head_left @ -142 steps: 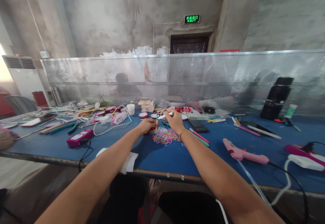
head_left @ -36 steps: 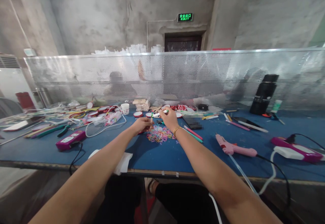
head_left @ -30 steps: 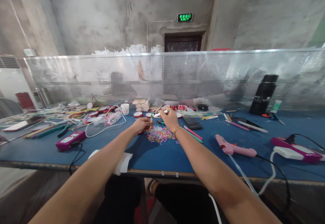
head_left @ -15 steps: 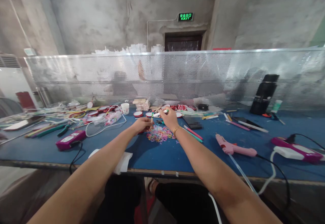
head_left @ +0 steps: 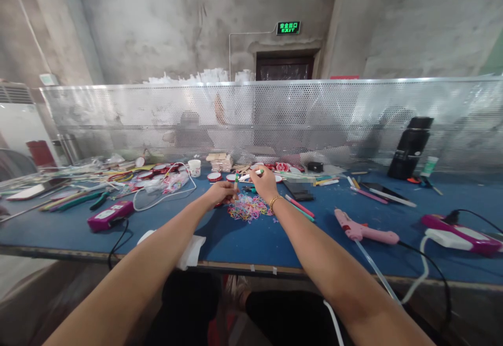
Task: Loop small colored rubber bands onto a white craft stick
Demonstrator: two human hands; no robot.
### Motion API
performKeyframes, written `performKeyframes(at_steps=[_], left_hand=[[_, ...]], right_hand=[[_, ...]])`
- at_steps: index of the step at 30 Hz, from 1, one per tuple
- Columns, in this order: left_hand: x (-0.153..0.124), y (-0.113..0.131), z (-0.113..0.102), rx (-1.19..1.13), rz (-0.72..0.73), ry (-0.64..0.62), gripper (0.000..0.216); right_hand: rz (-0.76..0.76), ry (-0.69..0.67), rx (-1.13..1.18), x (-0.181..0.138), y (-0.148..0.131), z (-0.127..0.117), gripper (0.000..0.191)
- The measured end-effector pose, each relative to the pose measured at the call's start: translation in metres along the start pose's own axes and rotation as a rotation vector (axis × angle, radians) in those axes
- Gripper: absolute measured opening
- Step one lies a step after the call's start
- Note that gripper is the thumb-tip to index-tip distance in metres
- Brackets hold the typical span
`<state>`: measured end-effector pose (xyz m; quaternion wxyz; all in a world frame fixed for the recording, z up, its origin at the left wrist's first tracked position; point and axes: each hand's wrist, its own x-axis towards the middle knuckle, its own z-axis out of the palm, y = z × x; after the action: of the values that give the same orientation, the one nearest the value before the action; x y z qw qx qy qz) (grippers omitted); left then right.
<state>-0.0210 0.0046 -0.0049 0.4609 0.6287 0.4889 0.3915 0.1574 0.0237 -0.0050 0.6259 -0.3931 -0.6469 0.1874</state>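
My left hand [head_left: 220, 193] is closed on a narrow upright wooden stick [head_left: 236, 179], which shows green near its top. Between the fingers of my right hand [head_left: 264, 183] is a white marker with a green end [head_left: 259, 171]. It slants left, its other end close to the stick; whether they touch I cannot tell. Just below both hands lies a pile of small multicoloured rubber bands [head_left: 248, 210]. A red-rimmed round disc [head_left: 214, 177] rests behind my left hand.
A pink glue gun [head_left: 367, 231] and a purple-white power strip [head_left: 459, 235] with cords lie at right. Pens [head_left: 301, 207] lie beside my right wrist. Stacked wooden sticks [head_left: 219, 161] and a paper cup [head_left: 194, 168] stand behind. A purple box [head_left: 110, 216] sits left; a black bottle [head_left: 411, 147] stands far right.
Both hands keep their hold on the stick and the marker and have hardly moved. The view has shifted very slightly.
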Motion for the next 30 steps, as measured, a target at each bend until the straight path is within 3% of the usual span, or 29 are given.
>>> performKeyframes(at_steps=[30], left_hand=[[0.0006,-0.0012,-0.0001,0.021,-0.002,-0.007,0.032]], right_hand=[[-0.014,-0.004,-0.027,0.0001,-0.0005,-0.0013,0.015]])
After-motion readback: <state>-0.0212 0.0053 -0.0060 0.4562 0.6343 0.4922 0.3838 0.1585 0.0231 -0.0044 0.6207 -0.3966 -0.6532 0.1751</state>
